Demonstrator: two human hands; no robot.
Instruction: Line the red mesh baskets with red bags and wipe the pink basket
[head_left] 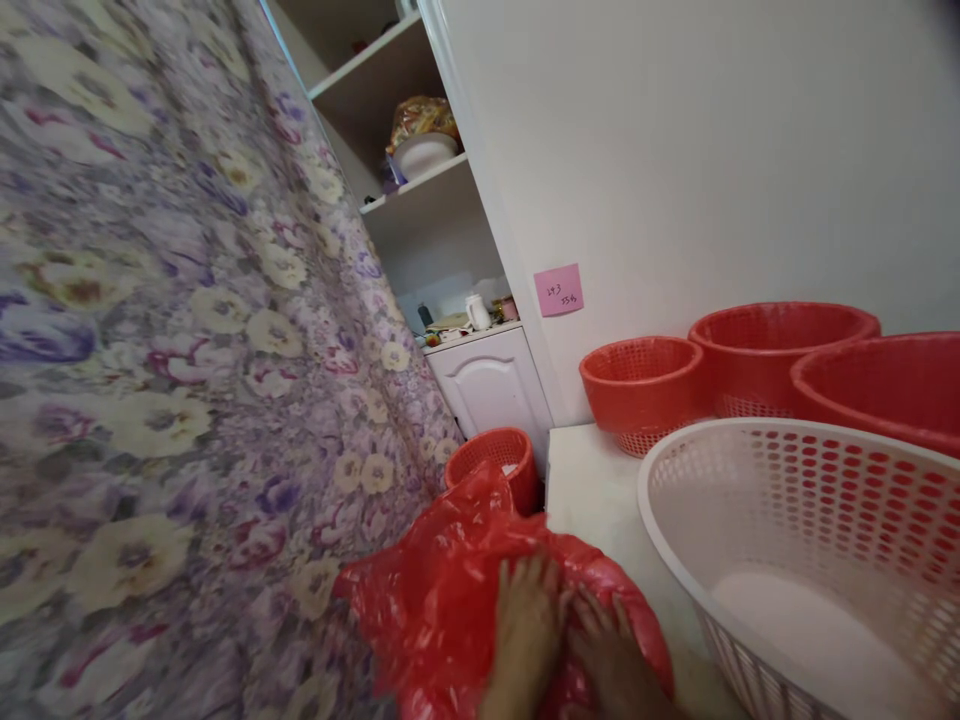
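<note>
**Pressing down a red plastic bag**

Resting side by side, the left hand [525, 620] and right hand [611, 655] lay flat, fingers spread, on a crumpled red plastic bag [442, 600] at the white table's [592, 490] near edge. Nothing was pinched. The bag looked bunched, unopened. Beside it stood a white perforated basket [795, 560]; red baskets [645, 385] lined the wall.

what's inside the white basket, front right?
The white basket looks empty: only its pale solid bottom shows, with red baskets visible through the wall holes. The near wall hides part of the bottom; the frame edge cuts off the rest.
</note>
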